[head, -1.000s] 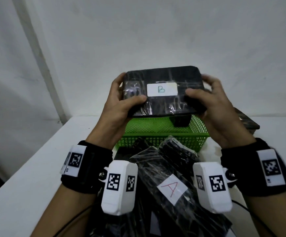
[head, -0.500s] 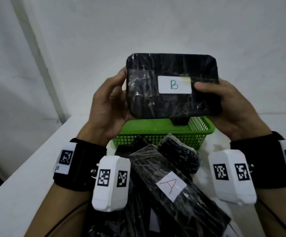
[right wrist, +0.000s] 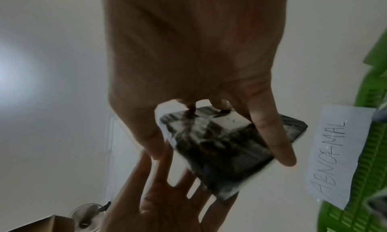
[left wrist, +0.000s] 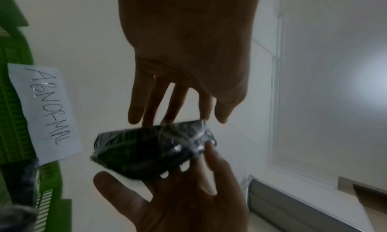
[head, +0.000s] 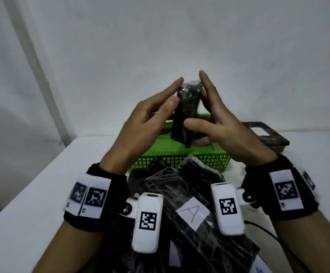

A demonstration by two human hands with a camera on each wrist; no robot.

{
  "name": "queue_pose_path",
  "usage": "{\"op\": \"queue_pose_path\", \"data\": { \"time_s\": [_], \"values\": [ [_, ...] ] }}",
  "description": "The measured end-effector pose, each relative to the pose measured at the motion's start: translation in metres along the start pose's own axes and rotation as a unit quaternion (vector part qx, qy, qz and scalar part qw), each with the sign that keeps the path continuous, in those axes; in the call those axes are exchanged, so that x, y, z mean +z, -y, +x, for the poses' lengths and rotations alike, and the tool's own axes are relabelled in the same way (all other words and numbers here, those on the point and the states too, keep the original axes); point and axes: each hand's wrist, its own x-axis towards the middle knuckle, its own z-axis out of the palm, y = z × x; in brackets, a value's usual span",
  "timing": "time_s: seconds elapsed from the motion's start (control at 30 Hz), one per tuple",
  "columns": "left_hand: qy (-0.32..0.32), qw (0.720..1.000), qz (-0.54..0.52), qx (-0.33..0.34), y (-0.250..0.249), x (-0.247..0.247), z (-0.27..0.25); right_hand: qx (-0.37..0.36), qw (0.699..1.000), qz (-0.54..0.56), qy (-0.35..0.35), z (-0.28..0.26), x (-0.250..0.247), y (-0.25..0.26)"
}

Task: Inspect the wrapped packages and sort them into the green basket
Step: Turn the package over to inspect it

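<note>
A black film-wrapped package point(head: 186, 113) stands on edge in the air above the green basket point(head: 180, 160). My left hand point(head: 170, 97) presses straight fingers against its left face. My right hand point(head: 209, 99) holds its right face, with the thumb wrapped over the near edge. The left wrist view has the package point(left wrist: 150, 153) between my left fingers point(left wrist: 159, 103) above and my right hand point(left wrist: 178, 194) below. In the right wrist view my right hand point(right wrist: 199, 53) grips the package point(right wrist: 220, 149). Its B label does not face me.
A pile of black wrapped packages lies in front of the basket, the top one labelled A point(head: 191, 211). Another dark package point(head: 266, 134) lies to the right behind the basket. A paper tag reading ABNORMAL point(left wrist: 48, 111) hangs on the basket. The white table point(head: 42, 194) extends left.
The package has turned from flat with its B label facing me to edge-on and upright. Both hands have closed in on its two faces, fingers straightened upward.
</note>
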Motion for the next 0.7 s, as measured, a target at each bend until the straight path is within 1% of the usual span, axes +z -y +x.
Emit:
{"op": "queue_pose_path", "data": {
  "time_s": [0.07, 0.13, 0.17, 0.23, 0.3, 0.37, 0.4, 0.47, 0.53, 0.6, 0.7],
  "values": [
    [0.008, 1.000, -0.009, -0.020, 0.001, -0.001, 0.001, -0.013, 1.000, -0.012, -0.023, 0.002, 0.003, 0.000],
    [0.001, 0.998, -0.038, -0.047, 0.003, -0.002, 0.004, -0.035, 0.995, -0.027, -0.085, 0.004, 0.007, 0.000],
    [-0.007, 0.996, -0.063, -0.060, 0.005, -0.002, 0.005, -0.049, 0.993, -0.027, -0.108, 0.005, 0.008, -0.001],
    [-0.038, 0.993, -0.091, -0.072, 0.009, -0.003, 0.006, -0.070, 0.990, -0.024, -0.123, 0.006, 0.007, -0.002],
    [-0.076, 0.992, -0.063, -0.076, 0.013, -0.002, 0.006, -0.075, 0.991, -0.028, -0.103, 0.005, 0.005, -0.002],
    [-0.091, 0.991, -0.018, -0.091, 0.017, -0.001, 0.005, -0.077, 0.993, -0.051, -0.075, 0.003, 0.005, -0.002],
    [-0.082, 0.991, -0.007, -0.109, 0.017, -0.001, 0.005, -0.083, 0.993, -0.058, -0.056, 0.002, 0.006, -0.001],
    [-0.042, 0.986, -0.021, -0.158, 0.016, -0.003, 0.005, -0.093, 0.995, -0.045, -0.002, 0.000, 0.006, -0.003],
    [-0.018, 0.982, -0.063, -0.177, 0.015, -0.007, 0.005, -0.084, 0.995, 0.014, 0.042, 0.000, 0.006, -0.003],
    [0.001, 0.980, -0.100, -0.170, 0.011, -0.012, 0.004, -0.060, 0.994, 0.085, 0.033, 0.001, 0.006, 0.000],
    [0.011, 0.982, -0.106, -0.155, 0.009, -0.013, 0.003, -0.030, 0.993, 0.112, -0.017, 0.003, 0.003, 0.007]
  ]
}}
